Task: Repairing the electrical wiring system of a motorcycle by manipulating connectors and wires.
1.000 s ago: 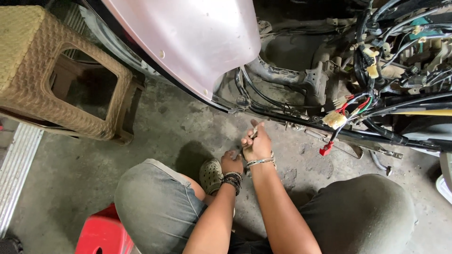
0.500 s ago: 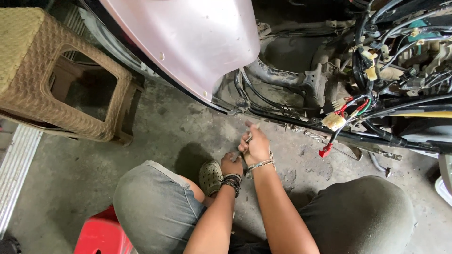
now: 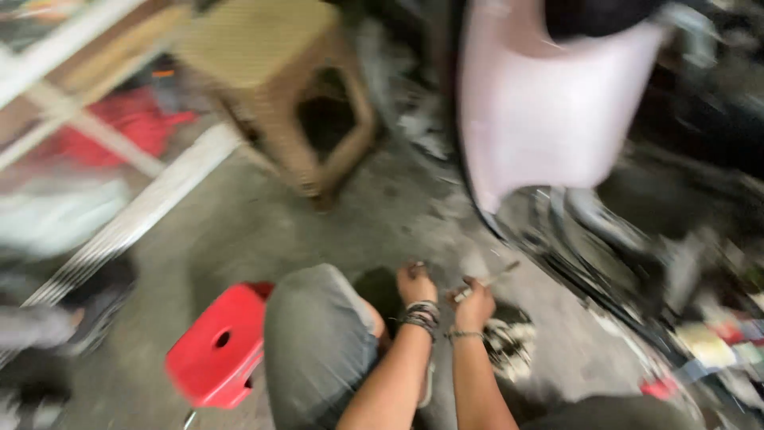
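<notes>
The view is motion-blurred. My right hand (image 3: 476, 304) is closed around a thin metal tool (image 3: 489, 280) whose tip points up and right toward the scooter's underside (image 3: 589, 239). Just left of it, my left hand (image 3: 415, 285) is curled with a dark beaded wristband; the blur hides whether it holds anything. Both hands hover low over the concrete floor (image 3: 239, 231) between my knees, and my grey-trousered left knee (image 3: 318, 342) is beside them. A pale pink scooter body panel (image 3: 541, 119) hangs above and to the right.
A brown woven-pattern plastic stool (image 3: 278, 72) stands at the back. A low red stool (image 3: 219, 342) sits by my left knee. A sandalled foot (image 3: 509, 350) is under my right wrist. Coloured wiring and connectors (image 3: 716, 342) show at lower right, and metal rails (image 3: 127, 231) run along the left.
The camera has swung left and tilted, blurring everything. The scooter now sits at the right and the red stool is in fuller view. My hands stay together with the tool.
</notes>
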